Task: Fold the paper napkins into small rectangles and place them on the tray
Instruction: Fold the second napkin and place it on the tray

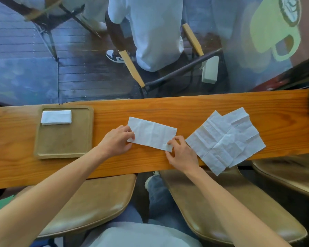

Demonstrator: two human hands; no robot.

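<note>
While both bare forearms reach over the near edge of the long orange-brown wooden worktop (221,104), the head view shows a white paper napkin folded to a long rectangle (152,133) lying flat near the middle of the board, tilted slightly. The left hand (116,141) pinches the rectangle's near left corner between thumb and curled fingers. The right hand (182,154) has its fingertips (169,143) closed on the near right corner, the thumb stretched along the board towards the near edge.

Towards the worktop's left end sits a square tan wooden tray with rounded corners (64,148). One small folded white napkin rectangle (56,117) lies in its far left corner, against the far rim.

Just right of the right hand, two unfolded creased white napkins (227,139) lie overlapped and turned like diamonds, their near corners hanging past the worktop's near edge. Below the board are two tan cushioned stool seats (100,202).
</note>
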